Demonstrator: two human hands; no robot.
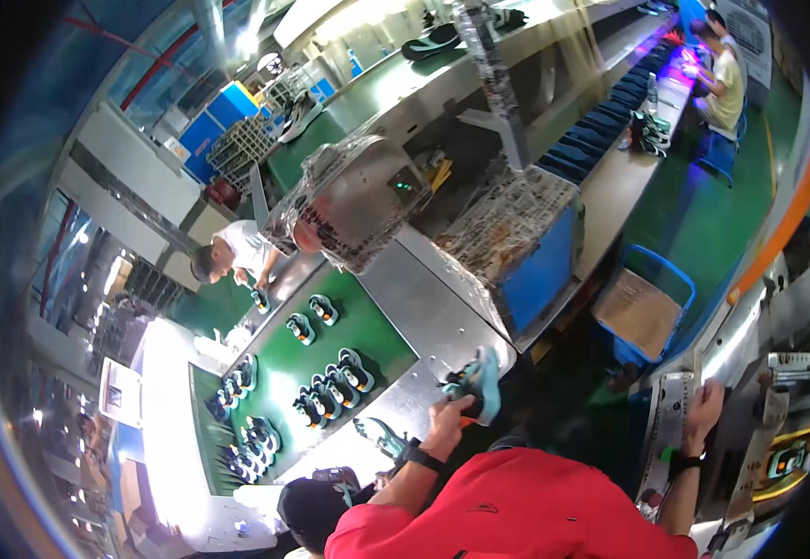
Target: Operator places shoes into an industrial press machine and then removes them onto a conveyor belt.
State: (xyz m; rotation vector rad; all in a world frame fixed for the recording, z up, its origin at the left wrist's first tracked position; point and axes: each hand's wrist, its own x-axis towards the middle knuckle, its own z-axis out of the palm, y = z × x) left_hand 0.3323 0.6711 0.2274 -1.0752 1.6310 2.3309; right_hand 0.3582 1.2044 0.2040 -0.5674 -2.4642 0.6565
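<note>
My left hand point(449, 421) grips a sneaker point(481, 387) with a teal sole and a dark upper, held past the corner of the metal table. Off to the right, my right hand point(706, 407) is up beside a machine's pale panel point(673, 410), its fingers curled closed, and nothing shows in it. A second teal-and-white shoe point(381, 436) lies at the table's near edge, close to my left forearm. Inside the machine at the far right sits another shoe point(787, 459), within a yellow-edged opening.
A green conveyor belt point(367, 321) carries several sneakers in groups. A person in a black cap point(316, 511) is close on my left; a person in white point(242, 247) handles a shoe across the belt. A blue-framed cart point(642, 307) and a wrapped control box point(367, 200) stand ahead.
</note>
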